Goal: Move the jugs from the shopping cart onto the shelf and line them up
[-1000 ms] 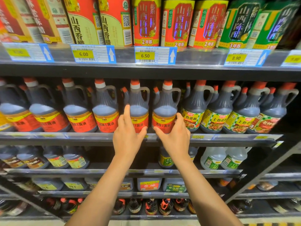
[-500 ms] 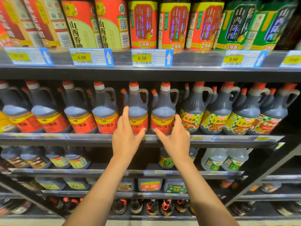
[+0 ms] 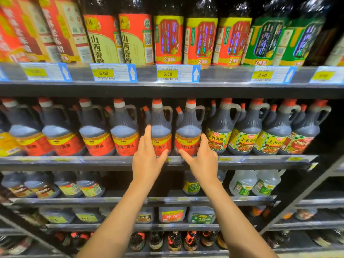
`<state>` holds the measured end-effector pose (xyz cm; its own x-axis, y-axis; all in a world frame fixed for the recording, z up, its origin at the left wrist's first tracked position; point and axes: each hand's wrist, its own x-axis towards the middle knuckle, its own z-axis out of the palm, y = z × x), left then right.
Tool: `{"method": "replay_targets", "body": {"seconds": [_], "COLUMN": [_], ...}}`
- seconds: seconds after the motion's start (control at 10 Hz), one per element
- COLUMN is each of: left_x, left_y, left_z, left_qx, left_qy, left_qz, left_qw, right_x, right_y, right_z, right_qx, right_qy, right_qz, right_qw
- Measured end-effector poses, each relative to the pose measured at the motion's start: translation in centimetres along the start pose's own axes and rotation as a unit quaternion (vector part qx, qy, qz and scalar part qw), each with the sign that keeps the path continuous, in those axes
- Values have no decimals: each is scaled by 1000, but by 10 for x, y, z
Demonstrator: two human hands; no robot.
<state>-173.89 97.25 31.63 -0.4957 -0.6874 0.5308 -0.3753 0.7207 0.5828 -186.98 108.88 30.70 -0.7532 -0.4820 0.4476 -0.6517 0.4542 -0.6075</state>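
A row of dark soy-sauce jugs with orange caps and red labels stands on the middle shelf [image 3: 104, 162]. My left hand [image 3: 148, 157] cups the lower left side of one red-label jug [image 3: 161, 131], thumb on its front label. My right hand [image 3: 202, 159] presses the lower right side of the neighbouring red-label jug [image 3: 188, 131], thumb under its label. Both jugs stand upright, side by side and close together. The shopping cart is out of view.
To the right stand jugs with green and yellow labels [image 3: 219, 135]. The shelf above holds tall vinegar bottles [image 3: 167, 36] behind price tags [image 3: 177, 73]. Lower shelves carry smaller jugs and white bottles [image 3: 242, 183]. A black upright frame [image 3: 290, 202] slants at right.
The hands stay on the same two jugs. The view has shifted slightly, and the shelf looks closer.
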Motion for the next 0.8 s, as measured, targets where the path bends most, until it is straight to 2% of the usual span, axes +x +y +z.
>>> {"method": "replay_targets", "body": {"seconds": [0.4,0.5,0.7,0.8], "left_x": [3,3,-7,-14], "left_y": [-6,-10,-25,-31], "left_z": [-9,-12,-33,-43], "left_qx": [-27,-48,9,70], "left_qy": [-34,-59,-86,-76], "left_qz": [2,9,47,85], "left_qw": [999,997,995,991], "right_x": [1,-3,-32,-47], "right_y": [-2,-2,1,-2], "right_z": [-6,-8,-17,-12], "right_qx": [8,-33,-134,-152], "right_qy": [-43,-44,37,31], "right_qz": [7,10,-44,-52], "right_qw": [999,998,989,986]}}
